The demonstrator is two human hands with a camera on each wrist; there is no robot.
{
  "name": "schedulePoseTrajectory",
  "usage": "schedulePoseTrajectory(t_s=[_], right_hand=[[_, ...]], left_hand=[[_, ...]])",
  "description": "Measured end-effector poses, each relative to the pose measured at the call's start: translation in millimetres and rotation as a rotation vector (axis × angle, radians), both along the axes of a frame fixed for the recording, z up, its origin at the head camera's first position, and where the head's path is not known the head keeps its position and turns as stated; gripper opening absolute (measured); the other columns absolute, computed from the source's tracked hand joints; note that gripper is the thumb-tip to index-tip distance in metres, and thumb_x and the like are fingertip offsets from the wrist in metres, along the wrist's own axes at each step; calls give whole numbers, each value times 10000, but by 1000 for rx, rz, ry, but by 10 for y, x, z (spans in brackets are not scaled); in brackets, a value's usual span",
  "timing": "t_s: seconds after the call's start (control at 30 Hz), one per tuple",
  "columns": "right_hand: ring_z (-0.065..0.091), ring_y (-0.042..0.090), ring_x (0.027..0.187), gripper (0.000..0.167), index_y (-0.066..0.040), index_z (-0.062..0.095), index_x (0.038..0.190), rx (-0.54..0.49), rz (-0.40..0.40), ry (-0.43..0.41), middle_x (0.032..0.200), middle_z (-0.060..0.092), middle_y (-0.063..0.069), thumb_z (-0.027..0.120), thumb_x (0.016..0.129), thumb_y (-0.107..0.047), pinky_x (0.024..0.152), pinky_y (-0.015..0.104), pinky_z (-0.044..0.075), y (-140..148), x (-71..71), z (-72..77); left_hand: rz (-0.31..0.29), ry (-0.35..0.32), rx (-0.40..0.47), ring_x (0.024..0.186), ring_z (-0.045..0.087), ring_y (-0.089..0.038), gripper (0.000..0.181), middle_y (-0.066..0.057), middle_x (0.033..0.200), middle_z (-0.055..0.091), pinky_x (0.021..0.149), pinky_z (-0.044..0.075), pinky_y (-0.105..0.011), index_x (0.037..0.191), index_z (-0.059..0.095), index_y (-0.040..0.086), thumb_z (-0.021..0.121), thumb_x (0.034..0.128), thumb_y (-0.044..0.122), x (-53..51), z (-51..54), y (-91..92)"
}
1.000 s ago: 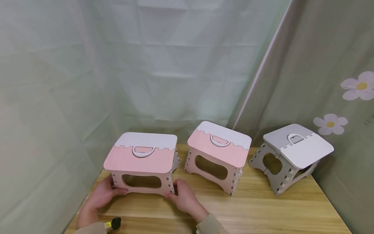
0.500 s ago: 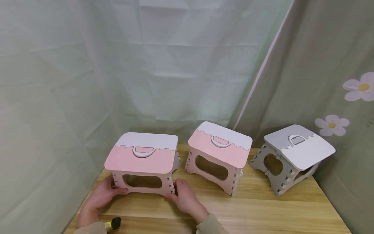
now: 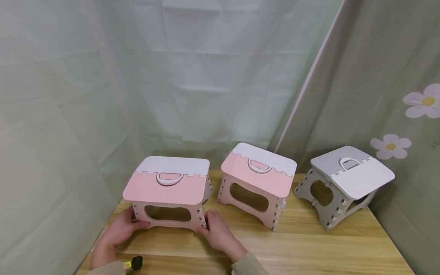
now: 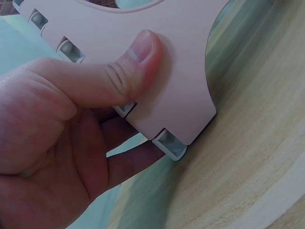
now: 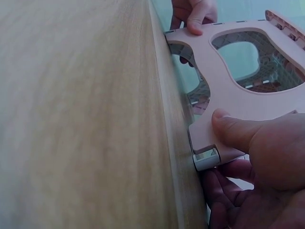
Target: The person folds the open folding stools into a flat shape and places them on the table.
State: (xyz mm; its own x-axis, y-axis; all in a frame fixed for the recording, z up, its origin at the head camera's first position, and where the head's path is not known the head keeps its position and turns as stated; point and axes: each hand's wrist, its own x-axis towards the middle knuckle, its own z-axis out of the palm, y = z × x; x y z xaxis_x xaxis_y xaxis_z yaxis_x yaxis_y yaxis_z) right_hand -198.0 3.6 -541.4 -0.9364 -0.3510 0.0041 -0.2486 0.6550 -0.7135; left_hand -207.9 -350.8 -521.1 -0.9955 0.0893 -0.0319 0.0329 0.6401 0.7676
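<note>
A pink and white folding step stool (image 3: pixel 165 189) stands unfolded on the left part of the wooden table. My left hand (image 3: pixel 120 228) grips its near left leg. In the left wrist view the thumb (image 4: pixel 136 59) presses the front of the pink leg panel (image 4: pixel 181 81), with fingers behind its hinged edge. At the near right leg my right hand (image 3: pixel 218 233) holds on likewise. The right wrist view shows that thumb (image 5: pixel 231 129) on the panel's face and fingers curled behind the corner.
Another pink and white folding stool (image 3: pixel 258 172) stands just to the right. Farther right is a grey and white folding stool (image 3: pixel 350 175), turned at an angle. Pale curtains (image 3: pixel 213 76) hang behind the wooden table (image 3: pixel 292 248). A black and yellow item (image 3: pixel 135 262) is by the left cuff.
</note>
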Motion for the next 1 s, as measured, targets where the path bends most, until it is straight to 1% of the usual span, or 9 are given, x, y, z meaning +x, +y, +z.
schedulePoseTrajectory(t_s=[0.17,0.23,0.4,0.53,0.67,0.77,0.9,1.0], right_hand=[[507,123,891,371,-152,567,1068,3,2,0,991,500,-47,797,963,-424,805,433,419,11,-5,12],[506,120,891,368,-154,570,1067,8,1,6,993,502,-51,793,964,-428,809,434,420,13,-6,13],[493,115,876,374,-156,567,1057,6,6,9,981,496,-54,797,963,-435,792,419,410,17,-6,25],[478,107,867,388,-160,565,1057,-10,12,4,970,490,-64,814,952,-438,771,396,389,17,1,26],[485,100,883,408,-167,579,1065,-27,1,5,975,506,-78,828,934,-463,783,402,392,5,0,6],[492,100,890,411,-170,589,1059,-30,-8,4,975,518,-83,832,927,-474,793,415,397,-8,5,-19],[495,111,886,399,-166,587,1041,-38,-9,2,970,521,-74,839,926,-454,788,430,388,-13,7,-30],[497,119,886,395,-164,580,1036,-40,-12,10,972,519,-61,842,926,-439,787,437,385,-2,-10,-17]], left_hand=[[-4,-8,16,1158,617,-310,766,-255,1331,650,902,535,-299,1432,503,-110,909,877,229,-15,2,7],[-1,-15,16,1157,615,-308,765,-250,1330,651,903,535,-302,1432,506,-108,910,876,229,-19,6,11],[9,-15,-11,1187,611,-333,768,-255,1338,650,974,525,-426,1430,513,-107,911,873,240,-12,40,24],[11,-21,-17,1220,602,-359,796,-266,1359,636,1010,506,-492,1442,497,-108,915,867,251,-7,31,19],[6,-19,-5,1223,601,-361,803,-266,1359,634,997,512,-451,1441,493,-109,918,863,252,-8,-1,-1],[10,-23,-17,1195,605,-336,781,-247,1336,649,970,519,-409,1428,508,-106,916,863,247,2,-10,-13],[13,-27,-23,1172,608,-322,777,-237,1324,655,968,520,-423,1426,511,-104,916,863,248,11,-1,-10],[5,-17,-14,1165,607,-318,795,-239,1328,651,962,523,-401,1437,499,-106,914,866,258,0,12,3]])
